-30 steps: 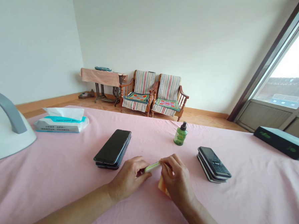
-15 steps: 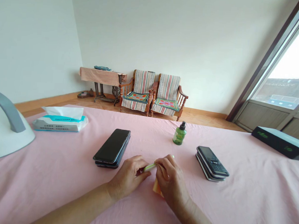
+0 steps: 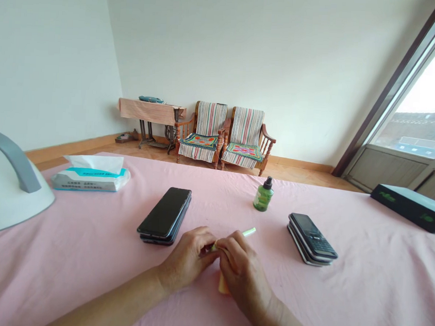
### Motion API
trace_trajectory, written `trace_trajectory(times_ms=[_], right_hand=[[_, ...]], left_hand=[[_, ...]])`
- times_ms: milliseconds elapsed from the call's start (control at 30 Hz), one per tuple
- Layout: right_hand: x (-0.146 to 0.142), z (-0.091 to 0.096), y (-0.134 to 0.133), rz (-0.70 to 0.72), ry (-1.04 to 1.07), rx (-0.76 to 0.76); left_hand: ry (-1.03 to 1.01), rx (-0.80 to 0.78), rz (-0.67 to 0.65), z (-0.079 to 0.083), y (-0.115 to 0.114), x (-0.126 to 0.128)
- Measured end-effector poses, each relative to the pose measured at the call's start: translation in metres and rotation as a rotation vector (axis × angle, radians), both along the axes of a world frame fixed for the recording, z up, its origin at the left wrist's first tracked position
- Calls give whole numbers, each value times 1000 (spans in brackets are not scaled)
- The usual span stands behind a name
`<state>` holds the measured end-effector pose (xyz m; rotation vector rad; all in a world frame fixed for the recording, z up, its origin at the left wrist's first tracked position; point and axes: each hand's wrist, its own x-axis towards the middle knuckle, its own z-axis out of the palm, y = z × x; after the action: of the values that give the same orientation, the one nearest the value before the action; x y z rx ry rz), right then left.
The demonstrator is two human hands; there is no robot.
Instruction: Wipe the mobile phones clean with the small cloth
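My left hand (image 3: 187,258) and my right hand (image 3: 241,276) meet over the pink tablecloth (image 3: 88,263), both pinching a thin pale green strip (image 3: 249,232) whose end sticks out past my right fingers. A small orange piece (image 3: 223,284) shows under my right palm. A stack of dark smartphones (image 3: 165,221) lies just left of my hands. A stack of black keypad phones (image 3: 311,238) lies to the right. A small green spray bottle (image 3: 263,197) stands behind my hands.
A tissue pack (image 3: 91,178) lies at the far left, a white object with a grey handle (image 3: 8,191) at the left edge, a dark box (image 3: 408,204) at the right. Two wooden chairs (image 3: 226,139) and a small table stand by the far wall.
My right hand has slid left and closer to my left hand along the green strip. More of the strip's far end now sticks out beyond my right fingers.
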<state>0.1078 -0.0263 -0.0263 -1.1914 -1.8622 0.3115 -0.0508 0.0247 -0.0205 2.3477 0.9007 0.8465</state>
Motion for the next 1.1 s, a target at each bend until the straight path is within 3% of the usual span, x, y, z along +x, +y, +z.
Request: trace_trajectory(times_ms=[233,467,633,833,1000,1100], right_hand=[[18,0,9,-237,25,66],[0,-2,6,-83,-53,30],[6,-2,6,-179,-36,80],[0,0,3,-89,-68,33],[8,-1,8,-191,-64,110],[5,-1,6,-150,-44,95]], left_hand=[[12,-8,9,2,2,0],[4,-5,11,-3,3,0],[3,8,13,-5,4,0],[4,6,-5,-3,3,0],[6,7,-8,-2,4,0],[-3,5,-5,-2,3,0]])
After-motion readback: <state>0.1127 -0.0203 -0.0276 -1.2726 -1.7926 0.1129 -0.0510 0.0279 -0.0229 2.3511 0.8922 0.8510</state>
